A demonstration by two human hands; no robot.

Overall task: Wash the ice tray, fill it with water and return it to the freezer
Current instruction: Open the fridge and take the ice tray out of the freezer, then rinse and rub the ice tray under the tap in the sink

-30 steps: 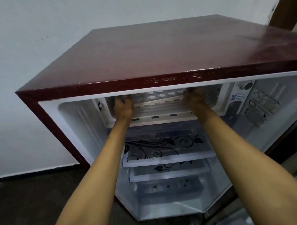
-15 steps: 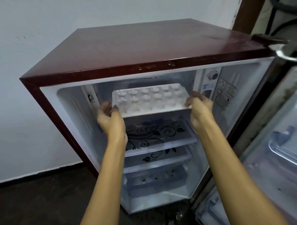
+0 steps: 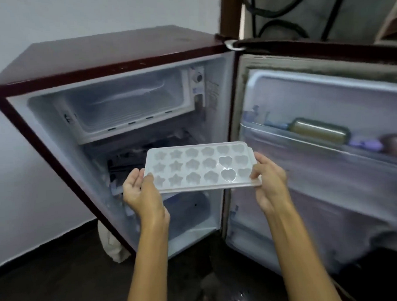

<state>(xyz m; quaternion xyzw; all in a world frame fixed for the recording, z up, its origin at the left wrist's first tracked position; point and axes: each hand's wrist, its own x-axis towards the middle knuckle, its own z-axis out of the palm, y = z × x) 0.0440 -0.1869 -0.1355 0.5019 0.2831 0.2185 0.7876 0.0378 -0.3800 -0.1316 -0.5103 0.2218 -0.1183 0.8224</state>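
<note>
A white ice tray [image 3: 200, 167] with star, flower and heart shaped cells is held level in front of the open fridge. My left hand [image 3: 143, 193] grips its left end, thumb on top. My right hand [image 3: 270, 181] grips its right end. The cells look empty. Above and behind the tray, the freezer compartment [image 3: 131, 103] at the top of the small maroon fridge [image 3: 102, 54] stands open with nothing inside.
The fridge door [image 3: 325, 167] hangs open to the right, its shelf holding a jar [image 3: 319, 131] and small items. Fridge shelves lie behind the tray. A white wall is on the left, dark floor below, and cables hang at the top right.
Both hands have drawn the ice tray out of the freezer compartment and lowered it toward me. The view has swung right, so the open door shows.
</note>
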